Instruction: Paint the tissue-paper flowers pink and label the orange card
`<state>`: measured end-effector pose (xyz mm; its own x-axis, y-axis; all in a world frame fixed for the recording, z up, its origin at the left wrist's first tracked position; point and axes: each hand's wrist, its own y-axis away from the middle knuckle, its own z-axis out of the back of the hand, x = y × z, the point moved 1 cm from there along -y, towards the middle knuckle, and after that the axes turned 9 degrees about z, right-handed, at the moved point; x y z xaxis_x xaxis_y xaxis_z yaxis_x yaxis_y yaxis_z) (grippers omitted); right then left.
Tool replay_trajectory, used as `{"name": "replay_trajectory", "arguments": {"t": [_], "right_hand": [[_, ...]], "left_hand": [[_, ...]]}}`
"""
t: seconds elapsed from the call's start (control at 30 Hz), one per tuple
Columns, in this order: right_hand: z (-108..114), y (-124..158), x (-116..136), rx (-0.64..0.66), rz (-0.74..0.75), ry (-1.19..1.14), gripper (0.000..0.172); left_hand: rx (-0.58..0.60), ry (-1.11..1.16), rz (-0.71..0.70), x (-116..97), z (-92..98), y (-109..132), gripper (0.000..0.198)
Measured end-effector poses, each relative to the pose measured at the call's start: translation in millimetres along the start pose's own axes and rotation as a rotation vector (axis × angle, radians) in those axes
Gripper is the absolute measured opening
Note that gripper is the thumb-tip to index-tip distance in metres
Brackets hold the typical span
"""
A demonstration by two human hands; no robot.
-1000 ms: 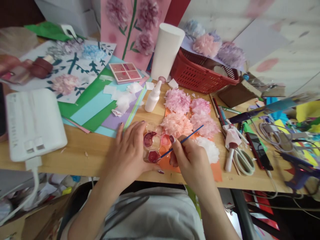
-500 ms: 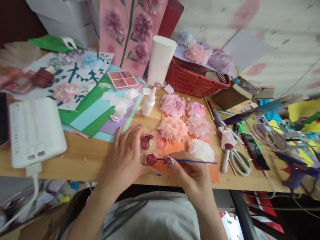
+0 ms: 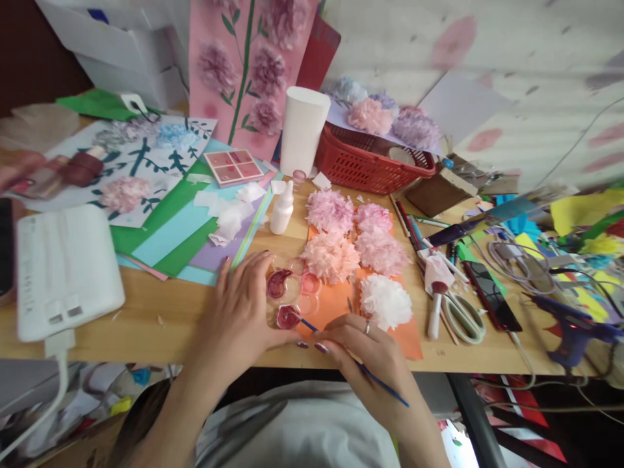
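Note:
My left hand (image 3: 238,305) is curled around the left side of a clear paint palette (image 3: 294,286), thumb along its near edge. Dark red paint fills two of its wells, and another well looks pink. In my right hand (image 3: 368,351) a thin blue paintbrush (image 3: 385,386) is pinched, its tip dipped into the nearest red well (image 3: 287,317). Right of the palette, a white paper flower (image 3: 386,301) lies on orange paper (image 3: 336,305). Behind it are a peach flower (image 3: 331,258) and several pink flowers (image 3: 383,250).
A small white bottle (image 3: 281,211) stands behind the palette. To the left are coloured sheets (image 3: 166,240) and a white power bank (image 3: 68,273). Scissors (image 3: 464,318), a phone (image 3: 492,296) and a glue gun (image 3: 575,328) lie rightward. A red basket (image 3: 375,162) sits at the back.
My right hand has turned, and the paintbrush has swung from nearly level to a slant, its back end now lower toward me. The tip stays at the red well. My view has shifted slightly.

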<state>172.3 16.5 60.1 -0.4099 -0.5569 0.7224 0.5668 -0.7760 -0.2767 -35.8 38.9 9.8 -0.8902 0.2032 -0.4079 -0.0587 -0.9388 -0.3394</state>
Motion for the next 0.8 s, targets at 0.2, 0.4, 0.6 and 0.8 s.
{"name": "replay_trajectory", "arguments": {"t": [0.2, 0.4, 0.6, 0.8], "right_hand": [[2.3, -0.4, 4.0, 0.063, -0.017, 0.006, 0.017], [3.7, -2.5, 6.7, 0.081, -0.044, 0.015, 0.020], [-0.8, -1.8, 6.0, -0.070, -0.172, 0.097, 0.011], [-0.9, 2.3, 7.0, -0.129, -0.268, 0.203, 0.018]], "left_hand": [[0.006, -0.003, -0.005, -0.7, 0.2, 0.1, 0.113], [-0.013, -0.006, -0.025, -2.4, 1.9, -2.1, 0.114], [-0.017, -0.003, -0.021, -2.6, 2.2, -1.6, 0.119], [-0.010, -0.005, -0.018, -3.7, 4.6, -2.8, 0.118]]}}
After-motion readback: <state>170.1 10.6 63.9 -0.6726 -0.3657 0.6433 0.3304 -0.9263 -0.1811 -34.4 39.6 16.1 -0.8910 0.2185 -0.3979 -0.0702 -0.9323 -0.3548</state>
